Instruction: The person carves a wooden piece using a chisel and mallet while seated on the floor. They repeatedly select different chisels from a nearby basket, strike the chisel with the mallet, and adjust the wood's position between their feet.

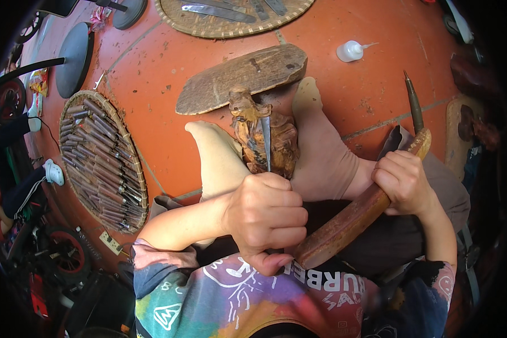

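My left hand (pixel 273 217) is wrapped in a fist round a chisel (pixel 266 141). Its handle is hidden in the fist, and the thin grey blade lies against a brown wood carving (pixel 248 132). My two feet in beige socks flank the carving, which stands before a worn wooden board (pixel 231 79). On the right, my right hand (pixel 403 180) grips a long reddish-brown wooden mallet (pixel 346 225) near its upper part. The mallet's lower end is close beside my left thumb; whether they touch I cannot tell.
A dark pointed tool (pixel 414 107) shows beyond the mallet's upper end. At left, a round woven tray (pixel 142 186) holds several chisels; another tray (pixel 225 32) with flat blades lies at the far side. A white squeeze bottle (pixel 350 51) stands on the orange tiles. Another person's legs (pixel 25 191) are at far left.
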Motion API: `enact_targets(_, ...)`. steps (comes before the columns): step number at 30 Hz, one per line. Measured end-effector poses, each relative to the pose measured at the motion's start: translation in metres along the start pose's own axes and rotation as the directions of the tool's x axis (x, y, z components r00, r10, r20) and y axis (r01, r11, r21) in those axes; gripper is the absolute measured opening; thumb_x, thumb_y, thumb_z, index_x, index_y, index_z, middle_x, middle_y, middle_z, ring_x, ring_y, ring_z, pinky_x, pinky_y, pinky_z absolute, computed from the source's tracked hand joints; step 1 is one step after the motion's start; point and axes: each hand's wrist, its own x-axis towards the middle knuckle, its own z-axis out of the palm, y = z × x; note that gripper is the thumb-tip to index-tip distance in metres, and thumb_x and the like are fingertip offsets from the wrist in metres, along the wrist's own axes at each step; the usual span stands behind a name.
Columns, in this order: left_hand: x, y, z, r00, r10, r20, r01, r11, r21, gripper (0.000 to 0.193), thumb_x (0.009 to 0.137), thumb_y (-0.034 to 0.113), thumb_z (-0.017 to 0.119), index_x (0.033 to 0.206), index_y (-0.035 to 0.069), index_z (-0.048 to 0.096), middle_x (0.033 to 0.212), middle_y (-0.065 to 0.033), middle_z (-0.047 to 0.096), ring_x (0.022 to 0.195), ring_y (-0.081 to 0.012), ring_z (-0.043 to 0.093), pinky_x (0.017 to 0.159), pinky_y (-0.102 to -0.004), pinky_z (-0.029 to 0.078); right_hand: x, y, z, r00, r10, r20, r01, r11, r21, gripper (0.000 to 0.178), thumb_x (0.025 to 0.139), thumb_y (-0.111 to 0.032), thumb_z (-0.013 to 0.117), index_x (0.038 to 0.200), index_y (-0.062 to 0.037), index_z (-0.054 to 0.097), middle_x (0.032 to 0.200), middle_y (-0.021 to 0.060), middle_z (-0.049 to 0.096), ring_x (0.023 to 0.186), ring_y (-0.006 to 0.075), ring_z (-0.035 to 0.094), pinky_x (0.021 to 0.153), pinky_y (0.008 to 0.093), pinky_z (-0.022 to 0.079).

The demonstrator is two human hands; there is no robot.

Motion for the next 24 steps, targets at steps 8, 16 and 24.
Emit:
enact_targets(8,0.007,0.001,-0.004,0.999,-0.036,-0.029,0.035,0.998,-0.048,0.033,0.076,0.036,0.055,0.058,0.009,0.053,0.060,-0.0028,0.044,0.048,-0.0196,0.044,0.044,-0.0325,0.029,0.001,0.000,0.001,1.000,0.002,-0.023,-0.002,1.000,0.001,0.036,0.044,-0.018,0.071,0.071,-0.0037,0.052,0.067,0.0098,0.049,0.060,0.0295,0.053,0.055,0.0382,0.042)
enact_targets(16,0.007,0.001,0.000,0.997,-0.048,-0.054,0.046,0.998,-0.042,0.033,0.076,0.035,0.056,0.058,0.009,0.052,0.058,-0.0023,0.041,0.047,-0.0196,0.043,0.044,-0.0329,0.028,-0.001,-0.002,0.000,1.000,0.030,0.005,-0.030,0.999,-0.012,0.034,0.048,-0.017,0.072,0.073,-0.0078,0.050,0.073,0.0072,0.048,0.068,0.0268,0.053,0.058,0.0371,0.042)
enact_targets(24,0.007,0.003,0.004,0.988,-0.076,-0.133,0.071,0.997,-0.041,0.029,0.072,0.031,0.057,0.057,0.008,0.051,0.057,-0.0036,0.040,0.047,-0.0222,0.044,0.044,-0.0341,0.029,0.000,-0.005,-0.002,0.999,0.033,-0.028,-0.033,0.999,0.020,0.030,0.053,-0.013,0.070,0.075,-0.0053,0.051,0.074,0.0085,0.049,0.069,0.0277,0.053,0.061,0.0384,0.044)
